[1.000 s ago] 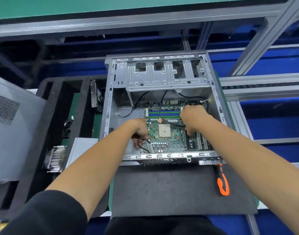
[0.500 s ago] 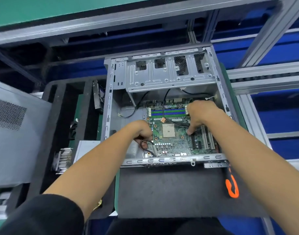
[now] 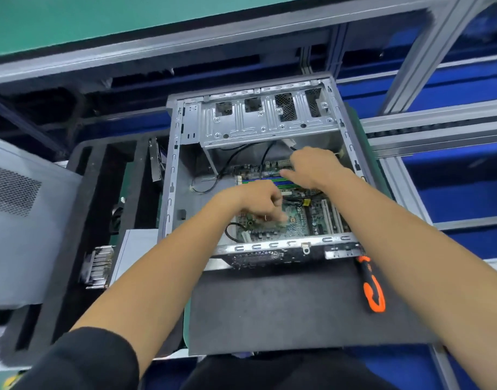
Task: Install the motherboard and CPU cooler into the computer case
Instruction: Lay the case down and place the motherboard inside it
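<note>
An open computer case [image 3: 179,170] lies on a dark mat [image 3: 284,311] with the motherboard [image 3: 298,223] inside it. The left hand [image 3: 255,199] is curled, fingertips down on the board's middle. The right hand [image 3: 315,167] reaches over the memory slots near the far edge. An orange-handled screwdriver [image 3: 372,285] lies on the mat, right of the case's near corner.

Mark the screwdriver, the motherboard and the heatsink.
screwdriver [image 3: 373,291]: head view, on the orange-and-black handle.
motherboard [image 3: 296,225]: head view, bare green area near the case's front edge.
heatsink [image 3: 99,266]: head view, on the metal fins.
</note>
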A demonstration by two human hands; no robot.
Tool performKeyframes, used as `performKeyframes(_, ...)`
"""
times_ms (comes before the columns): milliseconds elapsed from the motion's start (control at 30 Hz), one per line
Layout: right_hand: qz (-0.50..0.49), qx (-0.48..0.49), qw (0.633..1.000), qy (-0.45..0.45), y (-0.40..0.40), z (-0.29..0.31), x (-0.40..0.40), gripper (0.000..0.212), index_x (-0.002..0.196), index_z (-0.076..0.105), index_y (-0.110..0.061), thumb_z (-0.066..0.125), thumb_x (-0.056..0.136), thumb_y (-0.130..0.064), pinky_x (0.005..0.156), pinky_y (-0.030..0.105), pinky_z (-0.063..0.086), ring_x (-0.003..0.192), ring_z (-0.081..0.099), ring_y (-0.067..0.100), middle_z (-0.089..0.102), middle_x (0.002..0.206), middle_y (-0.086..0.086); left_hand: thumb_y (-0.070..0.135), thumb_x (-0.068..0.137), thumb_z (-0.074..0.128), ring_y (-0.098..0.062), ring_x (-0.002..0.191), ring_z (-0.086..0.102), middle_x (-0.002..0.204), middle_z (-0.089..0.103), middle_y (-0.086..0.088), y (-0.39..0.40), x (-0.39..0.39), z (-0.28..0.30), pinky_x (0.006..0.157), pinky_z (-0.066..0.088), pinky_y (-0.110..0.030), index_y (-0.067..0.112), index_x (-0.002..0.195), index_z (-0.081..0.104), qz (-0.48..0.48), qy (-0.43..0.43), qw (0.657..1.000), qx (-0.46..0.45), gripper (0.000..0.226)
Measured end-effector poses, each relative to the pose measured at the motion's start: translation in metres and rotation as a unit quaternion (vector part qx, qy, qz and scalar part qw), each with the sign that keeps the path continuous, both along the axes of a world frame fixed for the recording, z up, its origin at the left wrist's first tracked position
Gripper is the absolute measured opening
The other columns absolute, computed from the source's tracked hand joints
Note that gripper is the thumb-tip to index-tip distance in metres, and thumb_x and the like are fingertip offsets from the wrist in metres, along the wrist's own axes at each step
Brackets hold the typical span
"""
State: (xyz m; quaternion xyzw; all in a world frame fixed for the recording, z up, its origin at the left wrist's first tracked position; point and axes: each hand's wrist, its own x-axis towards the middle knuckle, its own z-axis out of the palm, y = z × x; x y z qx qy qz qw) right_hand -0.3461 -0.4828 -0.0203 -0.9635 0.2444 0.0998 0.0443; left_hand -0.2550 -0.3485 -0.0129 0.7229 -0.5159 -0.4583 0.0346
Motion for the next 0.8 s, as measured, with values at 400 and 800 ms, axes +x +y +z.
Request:
performKeyframes(400,0.06,0.174,0.982,0.035,0.031,0.003,-0.018,0.032,0.067,0.045,-0.008,0.057,0.091,-0.025,0.05,0.031,0.022,0.053,0.028,0.02,0.037,0.058,0.006,0.02,0.094,0.055,-0.024,0.094,0.054,0.11,0.057,-0.008,-0.007,-0.043,-0.012,0.085,0.047,-0.035,0.008,0.114,0.055,-0.22,-0.053,0.962,0.156,0.023)
performKeyframes(800,-0.006,0.182,0.983,-0.037,0.017,-0.01,-0.02,0.033,0.058,0.035,-0.011,0.054,0.084,-0.009,0.052,0.03,0.021,0.058,0.027,0.021,0.033,0.058,0.011,0.003,0.085,0.047,-0.016,0.054,0.022,0.057,0.027,-0.002,-0.006,-0.045,-0.018,0.052,0.012,-0.028,0.016,0.056,0.026,-0.171,-0.131,0.972,0.09,0.038)
